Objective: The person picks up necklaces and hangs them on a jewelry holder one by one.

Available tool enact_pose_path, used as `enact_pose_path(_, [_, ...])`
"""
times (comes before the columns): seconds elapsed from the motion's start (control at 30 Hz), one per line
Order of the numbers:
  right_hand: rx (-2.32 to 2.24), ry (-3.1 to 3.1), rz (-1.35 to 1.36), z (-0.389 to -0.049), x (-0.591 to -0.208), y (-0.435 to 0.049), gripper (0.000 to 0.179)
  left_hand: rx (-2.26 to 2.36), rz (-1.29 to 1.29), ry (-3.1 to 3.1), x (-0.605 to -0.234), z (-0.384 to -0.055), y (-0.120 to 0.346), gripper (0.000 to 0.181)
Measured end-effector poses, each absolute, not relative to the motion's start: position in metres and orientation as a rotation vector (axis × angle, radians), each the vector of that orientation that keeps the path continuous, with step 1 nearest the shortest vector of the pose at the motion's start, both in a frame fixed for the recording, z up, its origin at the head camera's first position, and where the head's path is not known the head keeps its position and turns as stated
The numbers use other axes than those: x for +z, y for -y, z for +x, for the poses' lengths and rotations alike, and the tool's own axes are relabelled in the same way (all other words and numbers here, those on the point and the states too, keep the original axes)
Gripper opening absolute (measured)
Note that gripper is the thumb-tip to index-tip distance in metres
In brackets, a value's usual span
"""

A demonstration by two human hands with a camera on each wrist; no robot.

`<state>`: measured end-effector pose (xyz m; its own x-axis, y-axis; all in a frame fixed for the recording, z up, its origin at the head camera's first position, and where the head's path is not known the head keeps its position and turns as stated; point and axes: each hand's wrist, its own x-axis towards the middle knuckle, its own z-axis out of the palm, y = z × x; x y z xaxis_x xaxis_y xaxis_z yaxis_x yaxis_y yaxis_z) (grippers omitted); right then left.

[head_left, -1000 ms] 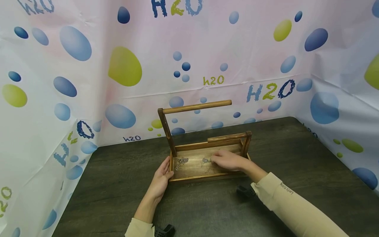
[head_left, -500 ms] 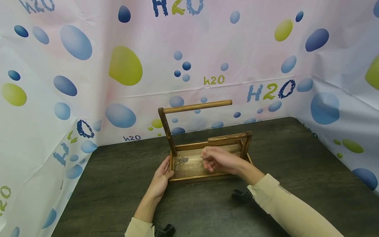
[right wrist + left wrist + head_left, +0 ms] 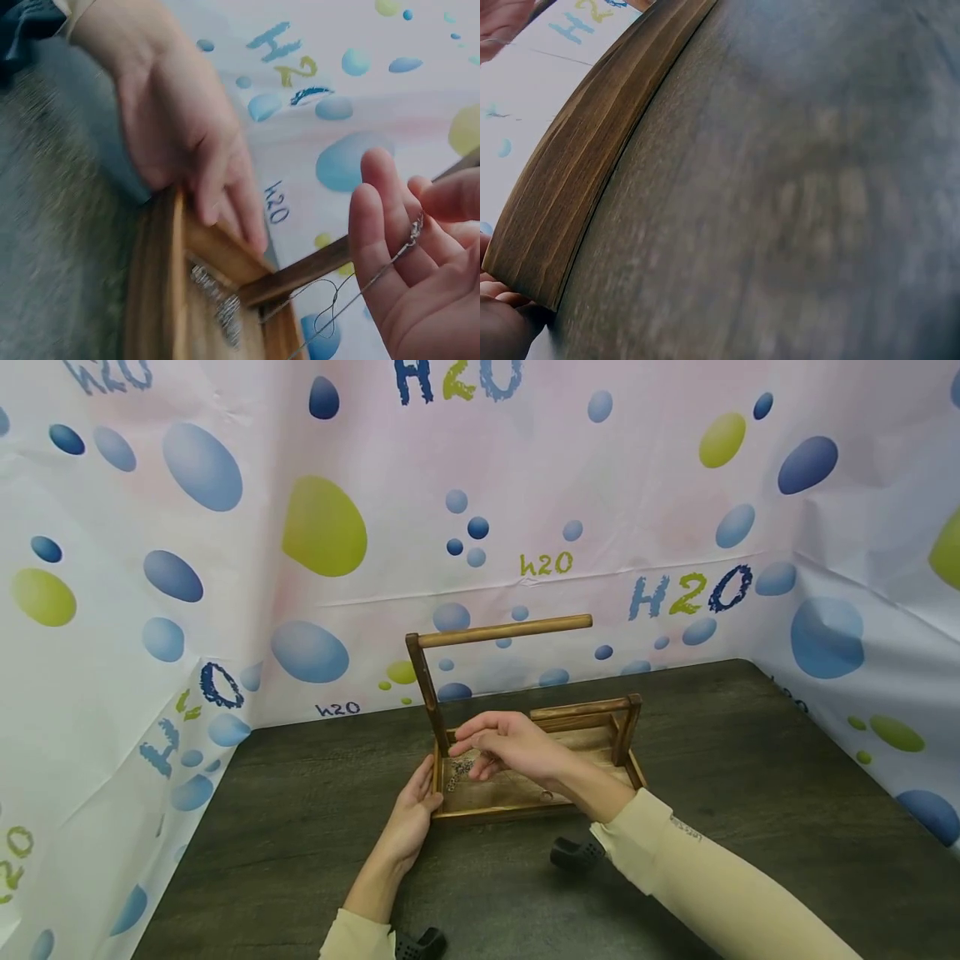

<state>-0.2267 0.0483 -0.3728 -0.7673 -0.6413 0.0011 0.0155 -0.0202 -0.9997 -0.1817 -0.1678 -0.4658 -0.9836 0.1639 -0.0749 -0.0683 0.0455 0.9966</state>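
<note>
My left hand (image 3: pixel 411 814) grips the left end of a wooden jewelry stand (image 3: pixel 510 813), thumb at the front corner and fingers along the side. A heap of silver chain (image 3: pixel 225 315) lies at that end of its shallow tray. Over the tray's left half is my right hand (image 3: pixel 517 752). Between thumb and forefinger it pinches a thin silver necklace (image 3: pixel 415 231) near its clasp; the rest crosses the fingers and hangs down in a loop. In the head view the hanging necklace is too fine to make out. A small ring-shaped piece (image 3: pixel 546 796) lies near the tray's front wall.
From the stand rise a tall left post (image 3: pixel 426 693) with a long bar (image 3: pixel 510 632), and a shorter right post (image 3: pixel 627 731) with a low bar (image 3: pixel 577 708). The dark tabletop (image 3: pixel 300 827) surrounds it. A printed backdrop (image 3: pixel 637 485) hangs behind.
My right hand has lifted from the tray's middle and moved left with the necklace, towards the tall post. The small ring-shaped piece is now uncovered. My left hand keeps its grip.
</note>
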Motion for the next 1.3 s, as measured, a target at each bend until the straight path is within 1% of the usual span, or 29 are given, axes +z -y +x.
enact_pose_path(0.2, [-1.876, -1.817, -0.672, -0.233, -0.35, -0.035, 0.032, 2.08, 0.108, -2.123, -0.467, -0.183, 0.168, 0.064])
enact_pose_path(0.4, [-1.902, -1.817, -0.636, -0.238, -0.331, -0.029, 0.034, 2.081, 0.107, -2.124, -0.466, -0.184, 0.168, 0.064])
enact_pose_path(0.87, [-1.973, -1.828, -0.682, -0.248, -0.292, -0.022, 0.031, 2.082, 0.146, -2.125, -0.465, -0.181, 0.168, 0.065])
enact_pose_path(1.3, [-1.998, -1.918, -0.668, -0.258, -0.277, -0.026, 0.029, 2.069, 0.15, -2.145, -0.468, -0.182, 0.169, 0.065])
